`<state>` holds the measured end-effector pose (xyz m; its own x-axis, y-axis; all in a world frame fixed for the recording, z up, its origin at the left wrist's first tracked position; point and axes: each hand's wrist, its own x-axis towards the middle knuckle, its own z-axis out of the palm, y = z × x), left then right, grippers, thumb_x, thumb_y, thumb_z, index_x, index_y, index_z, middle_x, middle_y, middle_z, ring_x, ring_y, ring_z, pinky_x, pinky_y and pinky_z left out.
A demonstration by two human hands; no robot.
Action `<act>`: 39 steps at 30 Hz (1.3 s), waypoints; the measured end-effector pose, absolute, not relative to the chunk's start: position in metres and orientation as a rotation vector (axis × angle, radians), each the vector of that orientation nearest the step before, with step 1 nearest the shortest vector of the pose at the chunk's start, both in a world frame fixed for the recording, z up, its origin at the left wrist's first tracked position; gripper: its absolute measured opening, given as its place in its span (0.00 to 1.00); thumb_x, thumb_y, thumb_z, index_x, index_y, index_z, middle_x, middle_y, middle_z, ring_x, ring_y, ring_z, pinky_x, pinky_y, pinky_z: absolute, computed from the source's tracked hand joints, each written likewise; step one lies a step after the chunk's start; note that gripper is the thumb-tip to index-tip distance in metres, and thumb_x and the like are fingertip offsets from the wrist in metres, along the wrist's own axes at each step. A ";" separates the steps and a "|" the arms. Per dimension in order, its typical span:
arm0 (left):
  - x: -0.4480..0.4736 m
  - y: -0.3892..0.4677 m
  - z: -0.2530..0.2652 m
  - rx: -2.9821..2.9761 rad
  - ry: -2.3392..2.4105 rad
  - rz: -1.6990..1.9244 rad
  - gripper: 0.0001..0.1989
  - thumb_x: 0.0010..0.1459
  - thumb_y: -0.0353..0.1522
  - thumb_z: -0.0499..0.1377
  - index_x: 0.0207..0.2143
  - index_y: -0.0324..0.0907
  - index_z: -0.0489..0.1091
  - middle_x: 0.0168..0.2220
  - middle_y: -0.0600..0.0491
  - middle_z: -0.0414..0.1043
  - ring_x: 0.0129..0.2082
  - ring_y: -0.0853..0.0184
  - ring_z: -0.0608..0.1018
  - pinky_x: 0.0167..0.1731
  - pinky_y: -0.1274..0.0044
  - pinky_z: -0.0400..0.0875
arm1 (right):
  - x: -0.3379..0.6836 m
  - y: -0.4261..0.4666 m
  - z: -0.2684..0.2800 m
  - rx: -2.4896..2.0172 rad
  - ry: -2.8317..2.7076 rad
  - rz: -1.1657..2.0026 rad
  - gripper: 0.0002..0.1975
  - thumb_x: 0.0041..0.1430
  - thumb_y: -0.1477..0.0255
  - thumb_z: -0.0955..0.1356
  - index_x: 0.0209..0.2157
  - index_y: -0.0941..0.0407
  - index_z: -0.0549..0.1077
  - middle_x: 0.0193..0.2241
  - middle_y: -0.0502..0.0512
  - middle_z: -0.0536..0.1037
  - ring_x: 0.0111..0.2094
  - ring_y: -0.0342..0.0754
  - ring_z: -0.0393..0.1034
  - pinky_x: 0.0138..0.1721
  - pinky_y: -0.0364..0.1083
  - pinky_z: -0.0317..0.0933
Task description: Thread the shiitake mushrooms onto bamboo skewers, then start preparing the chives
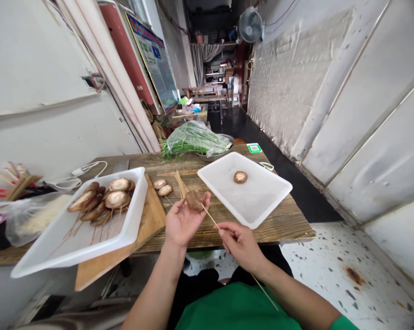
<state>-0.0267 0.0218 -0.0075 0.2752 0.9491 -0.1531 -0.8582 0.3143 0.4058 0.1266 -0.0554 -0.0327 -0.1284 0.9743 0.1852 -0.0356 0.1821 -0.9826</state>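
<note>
My left hand (184, 224) is palm up with its fingers curled around a brown shiitake mushroom (193, 200). In my right hand (240, 240) a long thin bamboo skewer (267, 293) is pinched. The skewer's far end meets the mushroom; how deep it goes I cannot tell. Behind my left hand lie a bundle of bare skewers (180, 183) and two pale-sided mushrooms (165, 190) on the wooden table (152, 162). One loose mushroom (240, 177) rests in the white tray (224, 208) at right. Several skewered mushrooms (117, 199) are piled in the left white tray (73, 256).
The left tray sits partly on a wooden board (152, 215) that juts past the table's front edge. Bagged green stalks (193, 140) lie over a metal bowl (227, 149) at the back. A plastic bag (38, 220) and a white cable (79, 172) are at far left.
</note>
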 end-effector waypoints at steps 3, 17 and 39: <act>-0.026 0.022 -0.002 0.173 0.447 1.254 0.23 0.56 0.41 0.52 0.44 0.30 0.64 0.48 0.31 0.66 0.53 0.47 0.66 0.42 0.62 0.72 | 0.125 -0.057 -0.036 -0.988 -1.443 1.138 0.13 0.56 0.66 0.62 0.36 0.60 0.73 0.14 0.44 0.61 0.16 0.38 0.53 0.17 0.38 0.48; -0.026 0.013 0.002 0.320 0.597 1.276 0.13 0.60 0.32 0.50 0.40 0.30 0.67 0.46 0.36 0.70 0.49 0.54 0.71 0.45 0.62 0.70 | 0.139 -0.068 -0.036 -1.039 -1.501 1.081 0.14 0.59 0.68 0.61 0.37 0.59 0.75 0.15 0.44 0.58 0.15 0.38 0.50 0.16 0.38 0.47; -0.016 0.010 0.012 0.306 0.623 1.237 0.11 0.59 0.26 0.50 0.38 0.27 0.69 0.42 0.35 0.73 0.48 0.53 0.72 0.44 0.66 0.72 | 0.142 -0.072 -0.038 -1.004 -1.441 1.097 0.13 0.61 0.70 0.60 0.39 0.58 0.74 0.15 0.43 0.56 0.16 0.37 0.48 0.16 0.38 0.45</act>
<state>-0.0160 0.0102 0.0119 0.1911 0.9424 -0.2744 -0.7818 0.3152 0.5380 0.1422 -0.0719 -0.0384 -0.1312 0.9641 0.2307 0.0343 0.2370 -0.9709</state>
